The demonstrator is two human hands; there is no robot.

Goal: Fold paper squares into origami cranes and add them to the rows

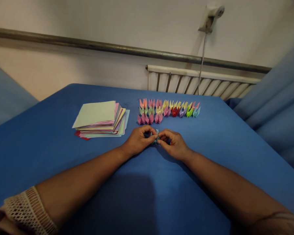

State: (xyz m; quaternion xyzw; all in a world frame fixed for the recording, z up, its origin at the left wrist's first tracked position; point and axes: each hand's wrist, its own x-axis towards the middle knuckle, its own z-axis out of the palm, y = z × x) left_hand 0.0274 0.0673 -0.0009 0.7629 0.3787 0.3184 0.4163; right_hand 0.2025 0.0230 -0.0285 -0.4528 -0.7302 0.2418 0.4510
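Observation:
Between my two hands is a small light-blue folded paper piece [157, 132], mostly covered by my fingers. My left hand [138, 140] pinches its left side between thumb and forefinger. On the other side, the fingertips of my right hand [174, 143] close on the same piece. Both hands are low over the blue table, and their fingertips nearly meet. Just beyond them stand rows of small folded paper figures [159, 117] with pointed tips, in pink, yellow, green, red, purple and light blue.
A stack of coloured paper sheets [95, 114] lies to the left on the blue table [198, 147]. Behind are a wall with a metal rail [112, 48], a radiator [176, 70] and a hanging cord [203, 52]. A blue curtain [276, 98] hangs at the right.

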